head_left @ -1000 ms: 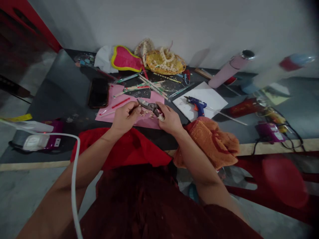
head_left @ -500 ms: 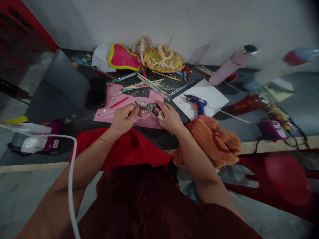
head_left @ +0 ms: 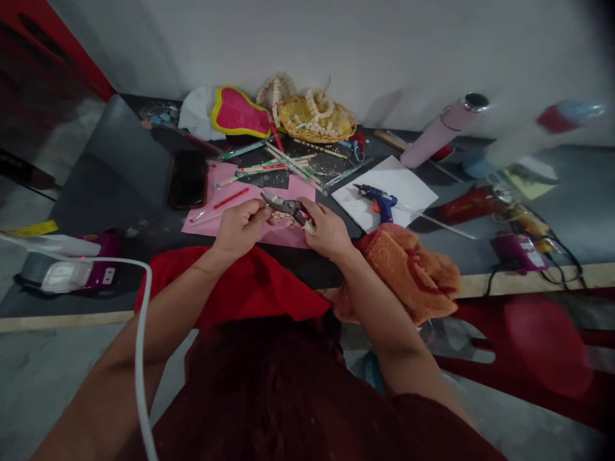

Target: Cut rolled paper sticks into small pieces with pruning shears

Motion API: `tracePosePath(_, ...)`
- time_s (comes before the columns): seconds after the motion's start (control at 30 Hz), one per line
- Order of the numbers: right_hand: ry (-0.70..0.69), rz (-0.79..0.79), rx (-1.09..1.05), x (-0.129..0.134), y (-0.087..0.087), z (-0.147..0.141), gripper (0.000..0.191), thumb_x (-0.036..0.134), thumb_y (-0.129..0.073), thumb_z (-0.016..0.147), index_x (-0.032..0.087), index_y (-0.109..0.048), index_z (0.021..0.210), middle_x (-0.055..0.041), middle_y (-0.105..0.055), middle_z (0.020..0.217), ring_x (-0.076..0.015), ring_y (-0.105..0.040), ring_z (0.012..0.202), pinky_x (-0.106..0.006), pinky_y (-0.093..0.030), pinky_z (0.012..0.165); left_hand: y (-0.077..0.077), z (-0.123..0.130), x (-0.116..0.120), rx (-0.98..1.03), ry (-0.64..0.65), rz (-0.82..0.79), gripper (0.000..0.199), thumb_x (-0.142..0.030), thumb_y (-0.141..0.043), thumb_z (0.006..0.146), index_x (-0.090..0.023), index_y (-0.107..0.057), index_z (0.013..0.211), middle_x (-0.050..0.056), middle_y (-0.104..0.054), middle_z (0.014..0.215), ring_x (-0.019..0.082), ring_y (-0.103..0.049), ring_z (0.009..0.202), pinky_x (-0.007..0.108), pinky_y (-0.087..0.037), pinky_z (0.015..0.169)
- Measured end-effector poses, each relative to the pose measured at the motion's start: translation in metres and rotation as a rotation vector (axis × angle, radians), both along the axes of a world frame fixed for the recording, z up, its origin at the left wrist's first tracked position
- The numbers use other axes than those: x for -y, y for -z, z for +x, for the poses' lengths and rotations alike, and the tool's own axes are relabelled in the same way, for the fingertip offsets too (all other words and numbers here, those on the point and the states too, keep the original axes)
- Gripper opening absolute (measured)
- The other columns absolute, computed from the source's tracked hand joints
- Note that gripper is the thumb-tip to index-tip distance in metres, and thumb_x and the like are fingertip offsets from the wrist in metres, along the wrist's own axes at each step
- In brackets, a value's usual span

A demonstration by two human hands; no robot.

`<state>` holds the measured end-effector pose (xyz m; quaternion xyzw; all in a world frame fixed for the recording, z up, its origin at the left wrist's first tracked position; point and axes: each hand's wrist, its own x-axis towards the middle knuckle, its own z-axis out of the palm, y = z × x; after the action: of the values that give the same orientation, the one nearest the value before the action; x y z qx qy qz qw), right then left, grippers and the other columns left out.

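My right hand (head_left: 327,227) is closed around the handles of a pair of pruning shears (head_left: 288,206), whose blades point left. Close to the blade tips, my left hand (head_left: 245,224) is pinched on something too small to make out. Both hands hover over a pink sheet (head_left: 216,224) on the dark table. Small pale cut pieces (head_left: 282,219) lie on the sheet under the shears. Paper-wrapped chopsticks (head_left: 293,160) lie crossed just beyond, and a red stick (head_left: 231,198) rests on the sheet's left part.
A blue glue gun (head_left: 382,202) lies on a white board (head_left: 353,208) at right, beside an orange cloth (head_left: 408,272). Behind stand a yellow basket (head_left: 348,131) and a pink flask (head_left: 439,131). A phone (head_left: 187,179) lies left; a white cable (head_left: 140,346) crosses my left arm.
The view has shifted slightly. Both hands stay in nearly the same place, with the shears still in the right one.
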<state>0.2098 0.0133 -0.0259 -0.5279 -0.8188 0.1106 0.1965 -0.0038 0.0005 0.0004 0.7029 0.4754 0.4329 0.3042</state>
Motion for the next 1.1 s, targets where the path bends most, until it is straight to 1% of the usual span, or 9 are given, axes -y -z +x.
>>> tracePosePath(0.17, -0.081, 0.050, -0.048, -0.0066, 0.0047, 0.0038, 0.056, 0.027, -0.049, 0.085, 0.019, -0.038, 0.140, -0.0120, -0.058, 0.118, -0.0272, -0.052, 0.111, -0.042, -0.044, 0.096, 0.0077, -0.0020, -0.0016, -0.004, 0.052, 0.007, 0.025, -0.026, -0.048, 0.091, -0.016, -0.066, 0.077, 0.004, -0.073, 0.081, 0.014, -0.068, 0.078, 0.024, -0.050, 0.071)
tracePosePath(0.27, -0.096, 0.036, -0.043, -0.0082, 0.0047, 0.0051, 0.058, 0.028, -0.049, 0.085, 0.020, -0.035, 0.141, -0.0127, -0.056, 0.121, -0.0283, -0.051, 0.111, -0.046, -0.044, 0.095, 0.0081, -0.0018, -0.0017, -0.006, 0.082, 0.005, 0.027, -0.027, -0.045, 0.092, -0.017, -0.066, 0.079, 0.004, -0.073, 0.081, 0.014, -0.067, 0.080, 0.024, -0.050, 0.072)
tracePosePath(0.37, -0.094, 0.030, -0.049, -0.0080, 0.0040, 0.0060, 0.059, 0.030, -0.049, 0.086, 0.021, -0.034, 0.142, -0.0125, -0.056, 0.122, -0.0288, -0.051, 0.112, -0.047, -0.044, 0.095, 0.0063, -0.0013, -0.0018, -0.037, 0.066, 0.003, 0.028, -0.029, -0.046, 0.092, -0.017, -0.067, 0.079, 0.004, -0.073, 0.082, 0.014, -0.067, 0.078, 0.023, -0.050, 0.070)
tracePosePath(0.6, -0.092, 0.007, -0.041, -0.0054, 0.0023, 0.0072, 0.056, 0.027, -0.049, 0.085, 0.019, -0.039, 0.139, -0.0118, -0.059, 0.119, -0.0263, -0.054, 0.110, -0.041, -0.045, 0.094, 0.0079, -0.0013, -0.0029, -0.033, 0.052, -0.014, 0.027, -0.029, -0.047, 0.091, -0.017, -0.067, 0.077, 0.004, -0.073, 0.079, 0.014, -0.067, 0.076, 0.023, -0.050, 0.070)
tracePosePath(0.73, -0.054, 0.011, -0.003, -0.0026, 0.0001, 0.0043, 0.052, 0.032, -0.048, 0.088, 0.019, -0.041, 0.137, -0.0105, -0.062, 0.111, -0.0248, -0.058, 0.101, -0.037, -0.047, 0.088, 0.0070, -0.0011, -0.0023, -0.024, 0.039, -0.018, 0.027, -0.030, -0.047, 0.092, -0.017, -0.067, 0.079, 0.004, -0.073, 0.078, 0.013, -0.067, 0.073, 0.022, -0.050, 0.068)
tracePosePath(0.83, -0.016, 0.001, 0.017, -0.0003, -0.0018, 0.0013, 0.049, 0.031, -0.047, 0.088, 0.022, -0.043, 0.136, -0.0089, -0.064, 0.105, -0.0242, -0.060, 0.093, -0.035, -0.048, 0.083, 0.0047, -0.0008, -0.0014, -0.009, 0.026, -0.017, 0.028, -0.031, -0.047, 0.092, -0.017, -0.067, 0.078, 0.003, -0.073, 0.076, 0.013, -0.067, 0.072, 0.021, -0.049, 0.067)
tracePosePath(1.0, -0.002, -0.014, 0.029, 0.0017, -0.0025, -0.0015, 0.051, 0.027, -0.048, 0.086, 0.023, -0.043, 0.136, -0.0087, -0.064, 0.107, -0.0245, -0.060, 0.096, -0.034, -0.048, 0.083, 0.0014, -0.0002, -0.0004, 0.003, 0.001, -0.031, 0.028, -0.032, -0.048, 0.091, -0.016, -0.066, 0.078, 0.004, -0.073, 0.077, 0.014, -0.067, 0.071, 0.022, -0.049, 0.064)
tracePosePath(1.1, 0.000, -0.006, 0.012, 0.0010, 0.0002, -0.0020, 0.052, 0.028, -0.048, 0.085, 0.022, -0.042, 0.136, -0.0094, -0.064, 0.107, -0.0249, -0.060, 0.095, -0.035, -0.048, 0.082, -0.0008, 0.0001, -0.0003, 0.008, -0.038, -0.014, 0.022, -0.029, -0.052, 0.089, -0.016, -0.067, 0.082, 0.004, -0.072, 0.079, 0.013, -0.065, 0.071, 0.022, -0.048, 0.063)
